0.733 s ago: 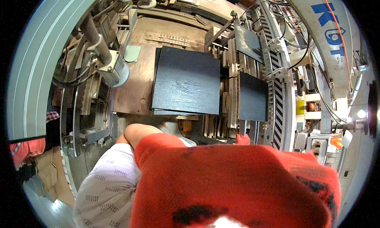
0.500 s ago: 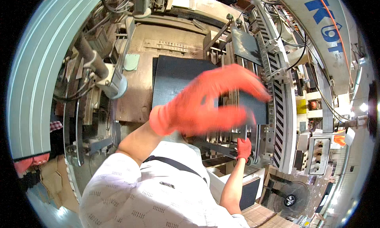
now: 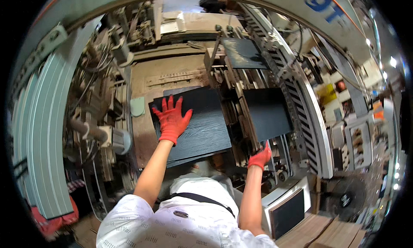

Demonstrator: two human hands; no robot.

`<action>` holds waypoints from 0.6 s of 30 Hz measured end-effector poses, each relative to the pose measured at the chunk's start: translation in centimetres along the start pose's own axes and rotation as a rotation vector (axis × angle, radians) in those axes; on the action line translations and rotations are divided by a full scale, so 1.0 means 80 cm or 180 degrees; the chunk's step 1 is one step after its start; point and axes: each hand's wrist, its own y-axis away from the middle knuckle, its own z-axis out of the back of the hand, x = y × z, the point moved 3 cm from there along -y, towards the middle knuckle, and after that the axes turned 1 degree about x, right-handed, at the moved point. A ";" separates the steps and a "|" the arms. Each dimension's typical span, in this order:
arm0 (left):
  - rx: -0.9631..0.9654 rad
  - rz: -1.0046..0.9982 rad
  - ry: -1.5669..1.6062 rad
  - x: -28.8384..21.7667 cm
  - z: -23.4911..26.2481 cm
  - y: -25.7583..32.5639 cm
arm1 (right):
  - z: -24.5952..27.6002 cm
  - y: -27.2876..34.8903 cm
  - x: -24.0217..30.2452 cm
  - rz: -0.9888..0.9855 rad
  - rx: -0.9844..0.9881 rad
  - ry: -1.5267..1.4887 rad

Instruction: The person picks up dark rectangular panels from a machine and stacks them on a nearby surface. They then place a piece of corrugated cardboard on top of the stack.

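My left hand (image 3: 171,119), in a red glove, lies flat with fingers spread on the upper left part of a black wood-grain panel (image 3: 202,129). That panel rests on other dark boards, whose edges stick out slightly askew beneath it. My right hand (image 3: 260,157), also red-gloved, is at the near end of the machine's rail (image 3: 247,114). Its fingers look curled in, one edge pointing up towards the near edge of a second black panel (image 3: 267,112) on the feed track. What they grip, if anything, is hidden.
A dusty dark panel (image 3: 244,53) lies farther along the track. A striped guard rail (image 3: 301,119) runs along the right. At left stand a cylinder with a pale round foot (image 3: 122,141) and a light green machine cover (image 3: 49,149). A white box with a dark panel (image 3: 286,211) sits lower right.
My left hand has come down from the air above the track, leftwards onto the stacked panel. My right hand stays by the rail's near end. The whole view has shifted.
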 end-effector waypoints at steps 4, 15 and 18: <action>-0.0055 -0.0006 -0.0244 -0.005 -0.006 -0.004 | -0.048 -0.020 -0.048 -0.1653 0.0782 -0.1831; 0.0157 -0.0201 -0.0616 -0.017 -0.005 0.000 | 0.021 0.031 -0.023 -0.1096 0.0412 -0.1761; 0.0219 -0.0206 -0.0638 -0.012 -0.019 -0.003 | 0.097 0.062 -0.016 -0.0751 0.0862 -0.2235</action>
